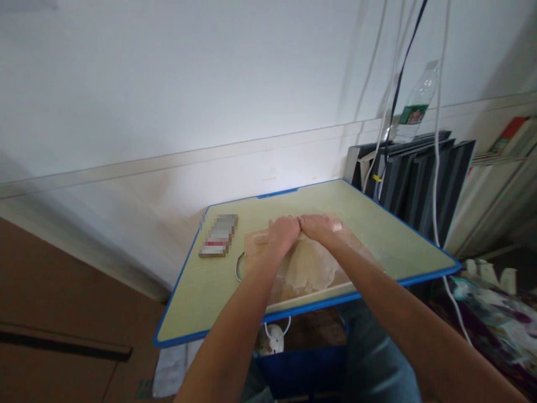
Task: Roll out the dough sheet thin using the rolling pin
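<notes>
A thin, pale sheet of dough (310, 266) lies on a wooden board (251, 257), spreading toward the near edge. Side by side at its far end, my left hand (285, 230) and my right hand (318, 226) press down with curled fingers. Both are closed over a rolling pin (260, 239), which is mostly hidden beneath them; one end shows left of my left hand. A whitish end also sticks out just past my right hand. The thumbs nearly meet in the middle.
The board rests on a pale green table (188, 296) with blue edging, against a white wall. A blurred-out phone-like object (218, 235) lies at the left. Dark panels (415, 173) stand at the right, topped by a plastic bottle (415, 109). White cables (436, 168) hang beside them.
</notes>
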`<state>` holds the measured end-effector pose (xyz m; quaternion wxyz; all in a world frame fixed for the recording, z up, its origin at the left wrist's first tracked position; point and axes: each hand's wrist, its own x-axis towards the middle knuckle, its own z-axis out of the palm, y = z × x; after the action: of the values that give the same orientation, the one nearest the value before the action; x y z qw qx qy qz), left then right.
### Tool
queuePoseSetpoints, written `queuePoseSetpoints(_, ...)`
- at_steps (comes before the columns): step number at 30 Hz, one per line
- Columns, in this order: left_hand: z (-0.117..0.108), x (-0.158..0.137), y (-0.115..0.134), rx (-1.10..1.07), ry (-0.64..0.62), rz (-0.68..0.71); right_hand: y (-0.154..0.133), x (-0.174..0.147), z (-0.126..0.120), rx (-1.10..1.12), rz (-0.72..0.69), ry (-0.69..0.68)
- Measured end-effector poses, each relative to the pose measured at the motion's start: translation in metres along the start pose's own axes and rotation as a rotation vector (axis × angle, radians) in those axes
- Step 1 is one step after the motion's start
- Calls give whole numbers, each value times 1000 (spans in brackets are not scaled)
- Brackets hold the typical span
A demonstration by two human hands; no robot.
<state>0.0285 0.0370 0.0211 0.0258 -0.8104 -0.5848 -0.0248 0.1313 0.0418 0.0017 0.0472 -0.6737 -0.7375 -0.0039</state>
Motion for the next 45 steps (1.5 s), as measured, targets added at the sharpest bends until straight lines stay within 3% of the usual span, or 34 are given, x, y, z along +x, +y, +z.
queuePoseSetpoints(8, 8, -5, 5, 10, -31, -43, -1, -11, 0, -31, -17, 31)
queuePoseSetpoints(15, 13, -13, 10, -49, 102, -71, -2, -26, 2, -57, -37, 104)
queuePoseSetpoints(23, 22, -24, 11, -66, 167, -60, 0, -26, 12, -45, -9, 123)
queuePoseSetpoints(45, 28, -46, 17, -26, 346, -25, -3, -53, 19, 111, 6, 376)
